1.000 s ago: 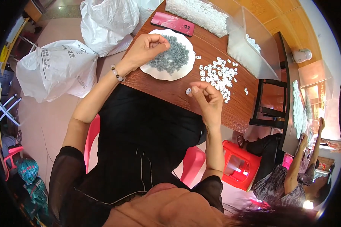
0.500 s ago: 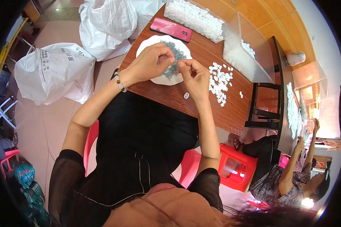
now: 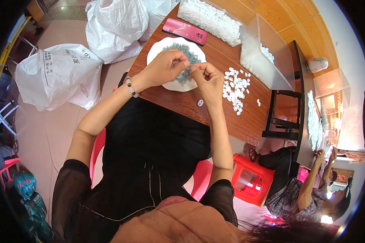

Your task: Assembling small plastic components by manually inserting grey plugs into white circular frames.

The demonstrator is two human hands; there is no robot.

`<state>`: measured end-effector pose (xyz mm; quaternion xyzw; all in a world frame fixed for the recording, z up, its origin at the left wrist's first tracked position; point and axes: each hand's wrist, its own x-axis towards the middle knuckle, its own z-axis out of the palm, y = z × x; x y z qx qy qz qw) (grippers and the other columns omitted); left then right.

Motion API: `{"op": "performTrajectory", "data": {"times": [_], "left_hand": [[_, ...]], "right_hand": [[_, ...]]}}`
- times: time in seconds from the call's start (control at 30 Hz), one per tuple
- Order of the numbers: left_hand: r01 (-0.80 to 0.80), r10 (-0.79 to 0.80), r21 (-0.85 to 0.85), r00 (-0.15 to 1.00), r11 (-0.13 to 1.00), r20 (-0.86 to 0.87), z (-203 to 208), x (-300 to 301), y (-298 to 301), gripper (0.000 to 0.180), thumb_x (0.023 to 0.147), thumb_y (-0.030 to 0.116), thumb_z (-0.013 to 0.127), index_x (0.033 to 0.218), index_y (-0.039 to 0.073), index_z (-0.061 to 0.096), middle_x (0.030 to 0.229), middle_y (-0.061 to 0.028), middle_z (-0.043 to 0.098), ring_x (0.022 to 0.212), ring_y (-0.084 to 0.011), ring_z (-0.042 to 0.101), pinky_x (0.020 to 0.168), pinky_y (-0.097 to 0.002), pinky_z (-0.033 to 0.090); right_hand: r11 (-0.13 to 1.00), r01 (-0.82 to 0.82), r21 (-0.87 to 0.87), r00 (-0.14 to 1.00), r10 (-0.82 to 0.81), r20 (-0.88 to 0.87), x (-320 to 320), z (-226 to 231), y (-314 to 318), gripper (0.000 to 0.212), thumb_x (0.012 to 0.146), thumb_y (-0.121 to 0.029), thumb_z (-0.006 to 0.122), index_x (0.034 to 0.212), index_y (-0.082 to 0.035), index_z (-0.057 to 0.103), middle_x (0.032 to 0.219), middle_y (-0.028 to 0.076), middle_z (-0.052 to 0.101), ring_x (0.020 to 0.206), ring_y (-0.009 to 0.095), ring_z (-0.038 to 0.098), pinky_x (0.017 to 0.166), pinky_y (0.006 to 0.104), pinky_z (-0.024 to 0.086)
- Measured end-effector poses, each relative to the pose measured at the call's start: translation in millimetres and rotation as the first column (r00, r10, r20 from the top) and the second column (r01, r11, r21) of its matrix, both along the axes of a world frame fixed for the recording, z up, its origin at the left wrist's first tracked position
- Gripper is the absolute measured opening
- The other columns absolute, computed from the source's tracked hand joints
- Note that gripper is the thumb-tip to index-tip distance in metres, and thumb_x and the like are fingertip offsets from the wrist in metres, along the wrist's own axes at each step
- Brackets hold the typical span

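Observation:
Above a white scalloped plate (image 3: 155, 47) heaped with small grey-green pieces (image 3: 179, 49), my two hands meet with their fingertips almost touching. My left hand (image 3: 169, 67) is closed in a pinch, with a beaded bracelet on its wrist. Thumb and forefinger are also pressed together on my right hand (image 3: 209, 79). What either pinch holds is too small to make out. One white two-holed piece (image 3: 200, 103) lies alone near the table edge, left of my right wrist. Several more white pieces (image 3: 235, 91) are spread on the wood right of that hand.
A pink phone (image 3: 185, 31) lies behind the plate on the brown table (image 3: 166, 101). Clear bins of white pieces (image 3: 211, 20) stand at the far side. White sacks (image 3: 61, 77) sit on the floor at left. A red stool (image 3: 251, 176) and a seated person (image 3: 304, 194) are at right.
My left hand has turned slightly at the wrist, and its fingertips have come closer to those of my right hand. The other person's raised hands have moved lower and nearer each other.

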<state>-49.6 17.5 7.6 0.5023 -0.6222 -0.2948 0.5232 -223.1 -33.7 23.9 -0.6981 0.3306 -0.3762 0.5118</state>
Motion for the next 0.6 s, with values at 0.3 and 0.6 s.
{"op": "performTrajectory", "data": {"times": [0.3,0.6], "left_hand": [[0.045,-0.023,0.174,0.992,0.984,-0.122,-13,7,-5,0.029,0.099,0.026,0.055,0.085,0.001,0.06,0.072,0.0072,0.046,0.066,-0.0025,0.038,0.056,-0.0208,0.033],[-0.181,0.186,-0.098,0.981,0.979,0.049,-10,2,-5,0.019,0.088,0.02,0.066,0.086,0.001,0.065,0.071,-0.0009,0.058,0.056,-0.0058,0.045,0.051,-0.0236,0.037]], "right_hand": [[0.995,0.014,0.098,0.997,-0.022,0.078,-2,-8,-12,0.01,0.088,-0.009,0.065,0.086,0.001,0.067,0.071,0.0,0.065,0.06,0.001,0.052,0.054,0.0168,0.039],[0.999,0.009,0.051,1.0,-0.009,0.012,0,-15,-13,0.013,0.089,-0.01,0.063,0.087,0.002,0.067,0.07,0.0,0.064,0.06,0.001,0.052,0.054,0.0171,0.039]]}}
